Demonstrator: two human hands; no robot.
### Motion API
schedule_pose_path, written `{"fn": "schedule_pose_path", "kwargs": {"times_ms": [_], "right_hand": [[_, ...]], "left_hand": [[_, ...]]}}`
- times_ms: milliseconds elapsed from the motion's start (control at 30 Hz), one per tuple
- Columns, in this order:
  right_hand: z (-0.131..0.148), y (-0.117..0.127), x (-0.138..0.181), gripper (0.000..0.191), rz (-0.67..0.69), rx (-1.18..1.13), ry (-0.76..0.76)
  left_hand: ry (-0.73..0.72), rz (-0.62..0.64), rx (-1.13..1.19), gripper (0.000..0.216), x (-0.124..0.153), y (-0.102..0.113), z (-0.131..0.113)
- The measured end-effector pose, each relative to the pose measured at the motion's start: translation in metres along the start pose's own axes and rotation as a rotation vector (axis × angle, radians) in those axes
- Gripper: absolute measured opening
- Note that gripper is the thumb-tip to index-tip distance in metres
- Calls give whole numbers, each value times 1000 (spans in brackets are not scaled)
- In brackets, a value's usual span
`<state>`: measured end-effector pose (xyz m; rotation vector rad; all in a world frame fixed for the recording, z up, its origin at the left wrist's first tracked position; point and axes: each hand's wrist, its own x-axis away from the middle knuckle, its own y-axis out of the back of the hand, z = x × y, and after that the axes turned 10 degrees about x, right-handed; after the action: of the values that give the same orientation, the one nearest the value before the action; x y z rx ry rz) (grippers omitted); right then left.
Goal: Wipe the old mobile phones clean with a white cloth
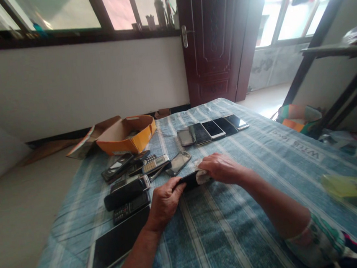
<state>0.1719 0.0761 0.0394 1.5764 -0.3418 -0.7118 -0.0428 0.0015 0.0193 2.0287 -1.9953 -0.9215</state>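
My left hand grips one end of a dark smartphone, thumb on top, holding it just over the striped cloth. At the phone's other end, my right hand is closed on a whitish wiping cloth pressed against it. Beyond them lies a row of several smartphones, among them a white-framed phone. Left of my hands is a loose pile of old mobile phones, with a keypad phone on top and a grey-framed phone beside it. A tablet lies by my left forearm.
An open orange cardboard box stands at the far left edge of the bed-like surface, covered by a blue striped sheet. A yellow plastic bag lies at right. Behind are a dark red door and a dark shelf.
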Motion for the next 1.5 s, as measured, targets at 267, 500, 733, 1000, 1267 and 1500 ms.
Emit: {"fn": "schedule_pose_path", "kwargs": {"times_ms": [267,500,733,1000,1267,1500], "right_hand": [[-28,15,16,17,84,-177,-97],[-35,11,18,22,58,-400,-160],[-41,-2,18,23,7,-530,-239],[-38,-10,16,24,-53,-602,-287],[-30,-10,13,25,-68,-621,-269],[1,-3,2,13,-54,-152,-78]], "left_hand": [[37,-22,9,29,0,0,6],[55,-37,13,29,2,1,6],[49,-48,40,27,2,2,5],[75,-48,71,30,4,1,11],[65,-53,48,29,5,2,10],[-3,-65,-30,26,5,0,2]]}}
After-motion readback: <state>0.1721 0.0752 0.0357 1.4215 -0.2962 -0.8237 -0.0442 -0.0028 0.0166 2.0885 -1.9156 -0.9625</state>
